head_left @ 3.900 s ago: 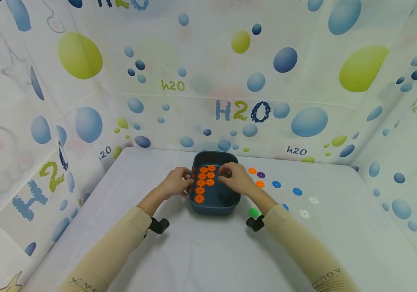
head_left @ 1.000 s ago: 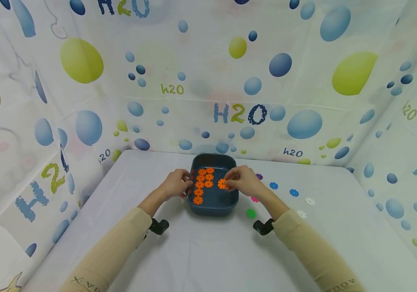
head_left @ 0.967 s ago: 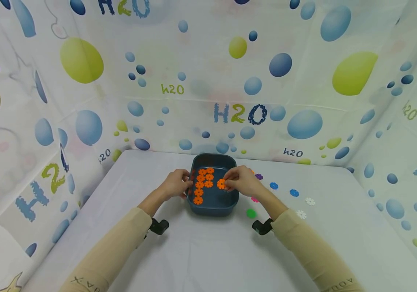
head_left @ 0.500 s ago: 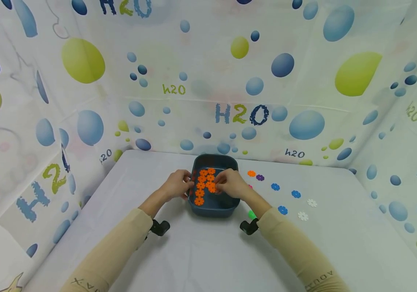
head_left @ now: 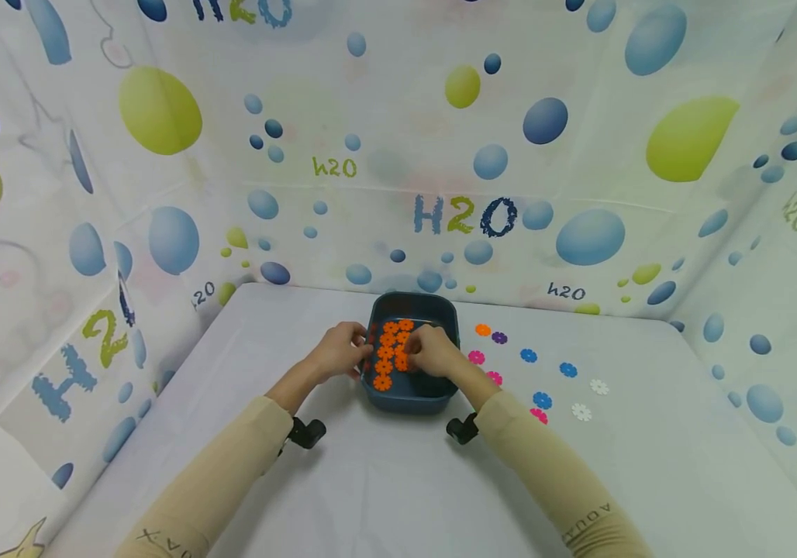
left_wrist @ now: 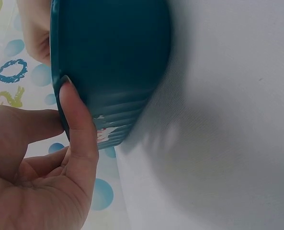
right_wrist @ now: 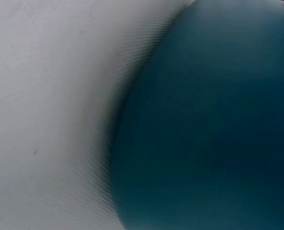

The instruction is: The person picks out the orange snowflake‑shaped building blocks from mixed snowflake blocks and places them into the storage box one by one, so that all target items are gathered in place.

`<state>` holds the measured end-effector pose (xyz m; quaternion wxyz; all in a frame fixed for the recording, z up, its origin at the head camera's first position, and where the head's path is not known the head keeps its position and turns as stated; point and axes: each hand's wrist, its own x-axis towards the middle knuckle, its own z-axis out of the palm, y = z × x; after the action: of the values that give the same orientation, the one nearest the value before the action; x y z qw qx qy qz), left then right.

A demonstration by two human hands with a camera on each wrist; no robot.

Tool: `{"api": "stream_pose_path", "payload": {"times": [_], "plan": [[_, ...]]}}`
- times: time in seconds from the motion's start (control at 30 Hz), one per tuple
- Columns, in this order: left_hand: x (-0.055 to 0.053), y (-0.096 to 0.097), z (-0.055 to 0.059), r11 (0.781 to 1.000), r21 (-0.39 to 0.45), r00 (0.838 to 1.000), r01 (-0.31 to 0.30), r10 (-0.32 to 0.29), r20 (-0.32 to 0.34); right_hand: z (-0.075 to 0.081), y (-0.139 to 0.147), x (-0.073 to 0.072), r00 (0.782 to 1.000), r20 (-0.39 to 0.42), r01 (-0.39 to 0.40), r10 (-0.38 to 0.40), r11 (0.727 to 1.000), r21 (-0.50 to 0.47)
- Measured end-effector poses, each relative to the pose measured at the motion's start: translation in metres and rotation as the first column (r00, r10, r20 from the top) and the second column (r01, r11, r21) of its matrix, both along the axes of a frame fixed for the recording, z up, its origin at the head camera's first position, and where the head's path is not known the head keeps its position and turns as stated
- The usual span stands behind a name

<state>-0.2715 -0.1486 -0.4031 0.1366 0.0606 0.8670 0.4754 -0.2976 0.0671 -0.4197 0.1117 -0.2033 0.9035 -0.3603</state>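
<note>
A dark blue-green plastic bin (head_left: 408, 404) stands on the white-covered table. Orange flower-shaped discs (head_left: 384, 366) lie in it in two columns along its left side. My left hand (head_left: 338, 350) pinches the bin's left rim; in the left wrist view its thumb and fingers (left_wrist: 82, 129) grip the edge from both sides. Over the bin, my right hand (head_left: 435, 353) has its fingertips pinched on an orange flower disc (head_left: 401, 364) at the near end of the shorter column. The right wrist view is filled by the bin's outer wall (right_wrist: 204, 134), and that hand is hidden there.
Right of the bin lie loose flower discs: an orange one (head_left: 483, 330), a purple one (head_left: 499, 338), several pink (head_left: 476, 357) and blue (head_left: 568, 370), and two white (head_left: 581, 412). A patterned curtain (head_left: 398, 155) encloses the table's back and sides.
My right hand has carried an orange flower disc from the bin's right side leftward to the end of the shorter column. One orange disc has left the table. My left hand stays on the rim.
</note>
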Motion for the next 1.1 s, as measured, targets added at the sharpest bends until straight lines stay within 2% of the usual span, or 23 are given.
{"api": "stream_pose_path", "payload": {"times": [0.23,0.37,0.73,1.1], "plan": [[0.0005,0.0002,0.0004,1.000,-0.009,1.000,-0.001,0.001,0.003,-0.0049,-0.0038,-0.0018,0.999,-0.020,0.044,-0.042,0.992,0.117],[0.0027,0.0008,0.0021,1.000,-0.007,1.000,0.000,0.000,0.005,-0.0070,-0.0060,-0.0018,0.998,-0.015,0.061,-0.059,0.987,0.149],[0.0047,0.0012,0.0039,1.000,-0.003,1.000,-0.001,0.001,0.005,-0.0082,-0.0060,-0.0029,0.998,-0.024,0.068,-0.065,0.982,0.176],[0.0010,0.0009,0.0009,1.000,-0.003,1.000,-0.002,0.002,-0.001,-0.0072,-0.0071,-0.0046,0.998,-0.011,0.063,-0.062,0.981,0.185]]}}
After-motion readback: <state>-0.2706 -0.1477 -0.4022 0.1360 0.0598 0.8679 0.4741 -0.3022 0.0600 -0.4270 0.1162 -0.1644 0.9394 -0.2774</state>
